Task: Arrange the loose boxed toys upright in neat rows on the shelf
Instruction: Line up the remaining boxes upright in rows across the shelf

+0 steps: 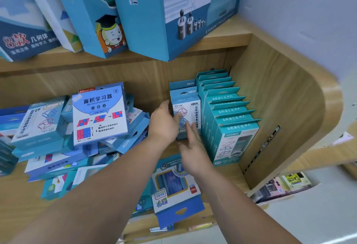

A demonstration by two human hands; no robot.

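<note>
An upright light-blue toy box (190, 108) stands on the wooden shelf (228, 178), with another like it behind. My left hand (164, 124) touches its left side and front with curved fingers. Just below and to the right, my right hand (193, 151) has straight fingers reaching the box's lower front. To the right of that box runs a neat row of several upright teal boxes (229, 126). A loose heap of blue boxes (63, 139) lies to the left, topped by a square box with red and blue grids (99, 114).
A flat blue box with a hang tab (173, 187) lies at the shelf's front edge under my right forearm. Large blue boxes (173, 12) lean on the upper shelf. The curved wooden side panel (286, 112) closes the shelf on the right.
</note>
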